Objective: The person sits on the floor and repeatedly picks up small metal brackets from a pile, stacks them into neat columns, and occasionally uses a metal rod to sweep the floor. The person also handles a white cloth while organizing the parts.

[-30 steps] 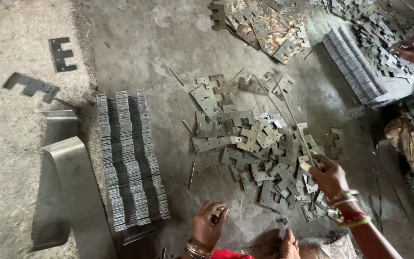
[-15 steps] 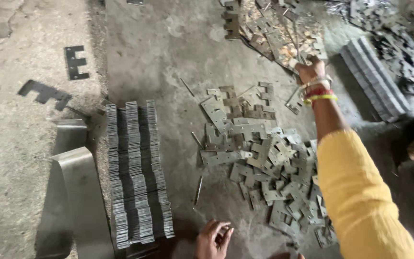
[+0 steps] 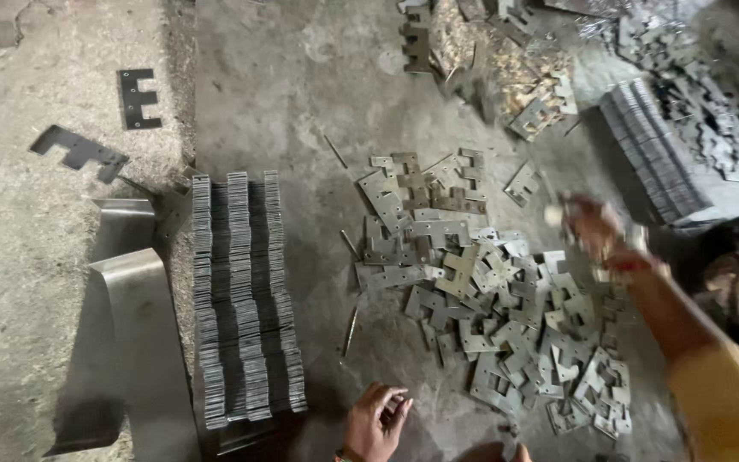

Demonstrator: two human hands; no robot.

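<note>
We sit on a grey, dusty concrete floor (image 3: 301,77) covered with bits of metal. In front of us lies a loose pile of flat metal pieces (image 3: 489,299), each one cut with notches like a little bracket. To the left of the pile, the same kind of pieces stand packed tight in three neat rows (image 3: 245,299). Beside the rows, a bent sheet of shiny metal (image 3: 130,342) leans on the floor. Two dark flat pieces (image 3: 138,98) lie alone at the far left.

Our left hand (image 3: 378,419) is low, near the bottom edge, just past the near end of the rows. Its fingers curl inward, and we cannot tell if it holds anything. Our right hand (image 3: 592,227) is out over the far right side of the loose pile. It is blurry, so we cannot tell if it is open or closed. It wears red bangles at the wrist and a yellow sleeve (image 3: 729,402).

Farther away, another heap of pieces (image 3: 506,77) lies at the top, and one more stacked row (image 3: 652,162) sits at the right.
</note>
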